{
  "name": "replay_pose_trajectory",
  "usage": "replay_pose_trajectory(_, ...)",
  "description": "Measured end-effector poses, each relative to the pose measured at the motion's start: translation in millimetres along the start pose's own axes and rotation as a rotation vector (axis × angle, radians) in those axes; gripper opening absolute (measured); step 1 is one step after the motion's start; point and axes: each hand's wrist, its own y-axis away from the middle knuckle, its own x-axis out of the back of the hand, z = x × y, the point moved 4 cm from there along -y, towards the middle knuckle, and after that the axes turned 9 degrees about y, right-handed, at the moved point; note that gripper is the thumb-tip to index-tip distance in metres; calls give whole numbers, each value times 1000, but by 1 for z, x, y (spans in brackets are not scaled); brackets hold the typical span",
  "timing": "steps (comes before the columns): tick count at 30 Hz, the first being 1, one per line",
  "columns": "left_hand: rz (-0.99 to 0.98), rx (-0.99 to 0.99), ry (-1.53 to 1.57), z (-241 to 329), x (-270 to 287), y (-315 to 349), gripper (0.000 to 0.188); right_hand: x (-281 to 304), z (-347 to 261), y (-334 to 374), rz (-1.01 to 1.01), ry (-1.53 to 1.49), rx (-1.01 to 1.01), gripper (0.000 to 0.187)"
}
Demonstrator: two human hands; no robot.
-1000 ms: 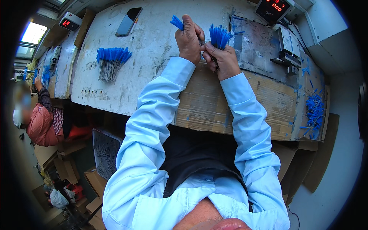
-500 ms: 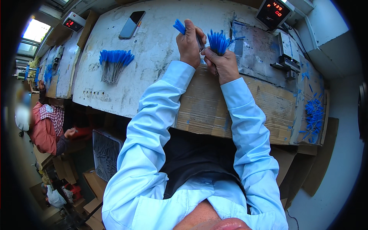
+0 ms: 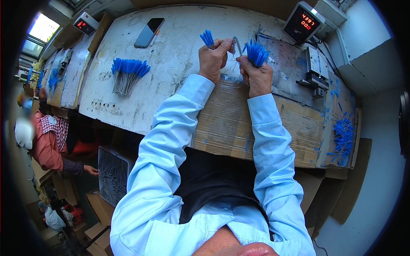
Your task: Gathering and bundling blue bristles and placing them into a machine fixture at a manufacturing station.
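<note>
My left hand point(image 3: 212, 60) is closed around a small bunch of blue-tipped wire brushes point(image 3: 207, 38), their blue ends standing out past its far left side. Dark, bristly spiral brush ends point(image 3: 235, 45) show between the two hands. My right hand point(image 3: 257, 76) grips a thicker bunch of blue-tipped wire brushes point(image 3: 257, 54), blue ends up. Its thumb and forefinger pinch near thin wires that reach toward the left hand; which bunch these belong to I cannot tell. On the bench to the left lies a fanned bundle of blue-tipped wire brushes point(image 3: 128, 76).
A phone point(image 3: 149, 33) lies at the back of the bench point(image 3: 171, 55). A red-digit display point(image 3: 303, 22) and a metal fixture point(image 3: 315, 73) stand at right, near scattered blue pieces point(image 3: 343, 134). Cardboard point(image 3: 222, 123) covers the front edge. Another person point(image 3: 48, 138) reaches toward a bin point(image 3: 114, 173).
My hands have drawn slightly apart, baring the dark bristly ends and thin wires between them. The other person's hand has moved down to the bin. The view has shifted slightly.
</note>
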Motion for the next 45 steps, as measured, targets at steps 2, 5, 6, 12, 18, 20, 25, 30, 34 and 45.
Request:
replay_pose_trajectory(2, 23, -1, -1, 1, 0, 0, 23, 1, -1, 0, 17, 5, -7, 9)
replay_pose_trajectory(5, 5, 21, 16, 1, 0, 0, 23, 2, 2, -2, 22, -12, 34, 9)
replay_pose_trajectory(6, 10, 21, 9, 1, -1, 0, 22, 3, 2, -2, 22, -12, 34, 9)
replay_pose_trajectory(12, -10, 10, -5, 4, -2, 1, 22, 3, 2, -3, 47, 2, 58, 11)
replay_pose_trajectory(18, -25, -8, -32, 3, -2, 2, 24, 4, 2, -3, 65, 28, 48, 12)
replay_pose_trajectory(20, -37, -13, -44, 3, -1, 2, 25, 4, 1, -3, 64, 55, 43, 12)
replay_pose_trajectory(25, -40, 6, -40, 2, -2, 2, 26, 5, 2, -3, 56, 32, 33, 12)
replay_pose_trajectory(30, -79, 60, -36, 0, -2, 1, 27, 5, 1, -2, 59, 24, 2, 13)
replay_pose_trajectory(34, -108, 100, -11, -2, -1, -1, 27, 6, 2, -2, 35, -6, -6, 10)
replay_pose_trajectory(45, -153, 171, -65, 0, -3, -1, 27, 4, 2, -4, -99, -85, -67, 16)
